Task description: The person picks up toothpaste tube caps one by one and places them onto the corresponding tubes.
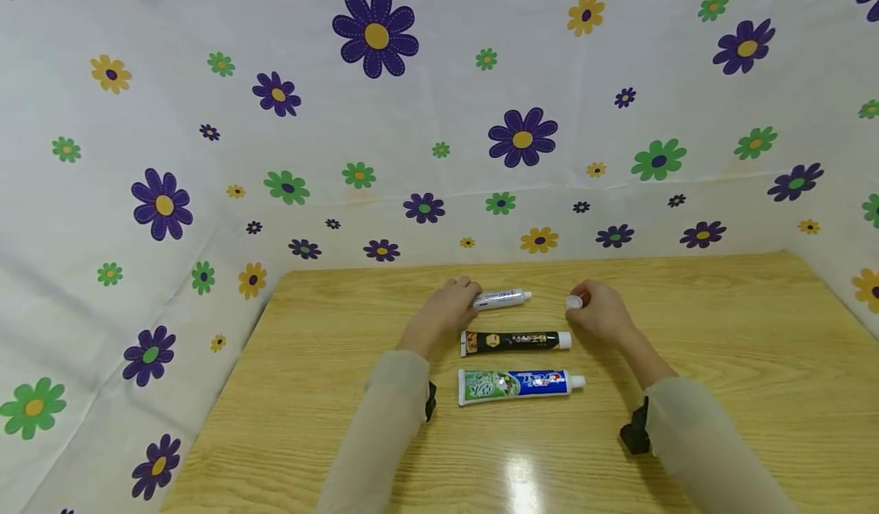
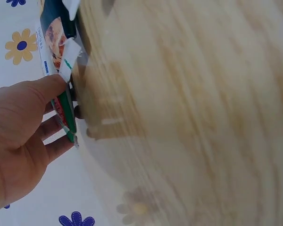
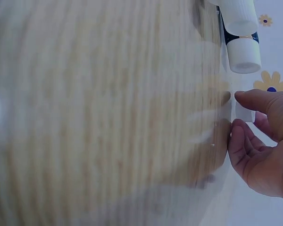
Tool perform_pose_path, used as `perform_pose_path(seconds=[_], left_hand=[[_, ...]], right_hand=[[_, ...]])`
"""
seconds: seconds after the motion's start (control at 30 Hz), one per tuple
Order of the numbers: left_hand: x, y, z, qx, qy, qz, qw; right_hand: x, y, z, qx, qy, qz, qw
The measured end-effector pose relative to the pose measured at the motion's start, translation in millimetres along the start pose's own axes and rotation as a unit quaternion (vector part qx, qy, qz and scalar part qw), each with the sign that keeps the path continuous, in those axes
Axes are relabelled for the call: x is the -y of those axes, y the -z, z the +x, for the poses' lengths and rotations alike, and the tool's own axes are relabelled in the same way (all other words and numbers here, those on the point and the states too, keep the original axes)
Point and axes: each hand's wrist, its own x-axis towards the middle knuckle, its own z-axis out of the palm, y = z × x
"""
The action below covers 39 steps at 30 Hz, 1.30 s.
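At the back of the table, my left hand (image 1: 449,305) holds the left end of a white toothpaste tube (image 1: 501,299), whose narrow white nozzle points right. In the left wrist view, the thumb and fingers of the left hand (image 2: 26,127) pinch a green-and-red tube end (image 2: 66,110) close to the tabletop. To the right of the nozzle, and apart from it, my right hand (image 1: 603,314) pinches a small white cap (image 1: 574,301). The right wrist view shows the cap (image 3: 244,112) between thumb and fingers, partly hidden.
A black toothpaste tube (image 1: 515,342) with a white cap lies in front of the white one. Nearer still is a green-and-blue toothpaste tube (image 1: 515,386), its cap also pointing right. Behind the wooden table (image 1: 330,346) hangs a flowered white cloth (image 1: 439,102).
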Motion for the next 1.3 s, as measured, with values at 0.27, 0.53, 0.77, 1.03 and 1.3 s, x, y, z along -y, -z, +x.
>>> perform_pose_path(seconds=[0.27,0.53,0.77,1.03,1.3], left_hand=[[-4.4,1.5,-0.9,-0.007,0.010,-0.001,0.9999],[-9.6,8.3,-16.4,-0.078,0.032,-0.085,0.9928],[-15.6,26.5,-39.5,-0.154,-0.014,-0.088,0.9840],[-23.1,43.2,-72.4,-0.226,-0.044,-0.080,0.9699],[-40.0,48.9,-104.0,-0.288,-0.083,-0.080,0.9508]], right_hand=[[4,0,-4.9,-0.010,0.000,0.034,0.9994],[16,4,-16.2,-0.026,0.011,0.067,0.9973],[26,7,-24.2,-0.055,0.037,0.087,0.9940],[44,18,-39.1,-0.107,0.060,0.122,0.9850],[62,23,-65.7,-0.150,0.090,0.178,0.9683]])
